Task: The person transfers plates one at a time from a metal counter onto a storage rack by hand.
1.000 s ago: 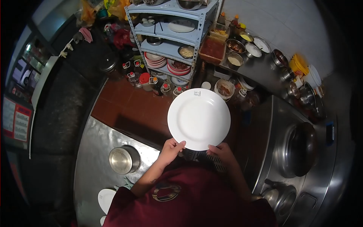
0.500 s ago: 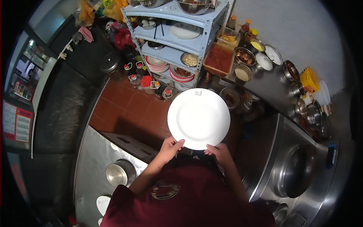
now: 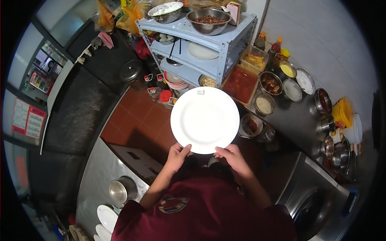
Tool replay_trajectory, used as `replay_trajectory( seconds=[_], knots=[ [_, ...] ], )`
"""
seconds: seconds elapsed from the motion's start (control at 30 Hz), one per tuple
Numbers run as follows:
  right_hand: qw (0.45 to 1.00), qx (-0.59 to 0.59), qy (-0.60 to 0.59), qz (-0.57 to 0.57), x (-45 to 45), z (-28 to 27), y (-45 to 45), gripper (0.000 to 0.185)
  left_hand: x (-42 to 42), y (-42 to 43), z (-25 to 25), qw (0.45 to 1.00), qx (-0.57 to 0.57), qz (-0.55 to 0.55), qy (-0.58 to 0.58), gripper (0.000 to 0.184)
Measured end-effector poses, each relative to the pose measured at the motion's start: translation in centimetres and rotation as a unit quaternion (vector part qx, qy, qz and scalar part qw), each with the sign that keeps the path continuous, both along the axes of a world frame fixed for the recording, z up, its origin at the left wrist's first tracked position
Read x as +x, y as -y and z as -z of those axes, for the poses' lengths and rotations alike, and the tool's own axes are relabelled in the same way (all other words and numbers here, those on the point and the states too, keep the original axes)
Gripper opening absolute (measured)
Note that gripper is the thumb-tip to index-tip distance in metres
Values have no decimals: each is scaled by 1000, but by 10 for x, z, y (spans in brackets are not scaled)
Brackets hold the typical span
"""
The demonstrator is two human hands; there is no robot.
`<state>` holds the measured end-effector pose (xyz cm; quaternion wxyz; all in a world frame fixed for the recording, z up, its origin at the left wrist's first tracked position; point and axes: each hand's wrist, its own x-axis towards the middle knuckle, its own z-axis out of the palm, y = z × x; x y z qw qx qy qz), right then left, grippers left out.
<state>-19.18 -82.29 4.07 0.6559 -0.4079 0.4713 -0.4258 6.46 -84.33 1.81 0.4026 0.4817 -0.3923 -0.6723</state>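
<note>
Left hand [image 3: 177, 157] nearly closed, I grip the near rim of a white plate [image 3: 205, 120], my thumb on its upper face and my fingers curled at the edge. With my right hand [image 3: 232, 157] I pinch the same rim a little farther along, thumb on top, just as nearly closed; the head view does not let me tell how the fingertips sit underneath. The plate is in front of me, its face up towards me, a small printed mark [image 3: 200, 92] near its far edge. Nothing lies on it. Beneath I see the reddish tiled floor [image 3: 128, 110] and part of a shoe [image 3: 213, 161].

On my left, a metal pot [image 3: 122, 189] stands on the metal counter [image 3: 93, 172], with more white plates [image 3: 107, 217] near it, partly behind my dark red sleeve [image 3: 129, 213]. Ahead is a pale blue shelf [image 3: 177, 29]; its top holds a bowl of white powder [image 3: 166, 17] and a bowl of reddish-brown bits [image 3: 209, 29], and lower down is a stack of red-rimmed plates [image 3: 175, 83]. To the right of the shelf are a tub of red contents [image 3: 241, 84], a tub of yellow pieces [image 3: 254, 60] and several metal bowls [image 3: 292, 89].
</note>
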Motion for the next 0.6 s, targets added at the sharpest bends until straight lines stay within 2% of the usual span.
replay_trajectory(
  seconds=[0.17,0.27,0.47,0.6],
  knots=[
    [999,5,-14,-37,6,-3,31,28,8,24,-6,998,-22,-31,46,19],
    [998,-1,-22,-51,17,-3,54,29,20,47,-12,999,0,-30,24,19],
    [999,5,-33,-33,53,-11,116,31,52,120,-15,999,2,-8,-50,17],
    [999,26,-47,7,81,-20,169,30,77,191,-10,999,-30,21,-7,16]
  ],
)
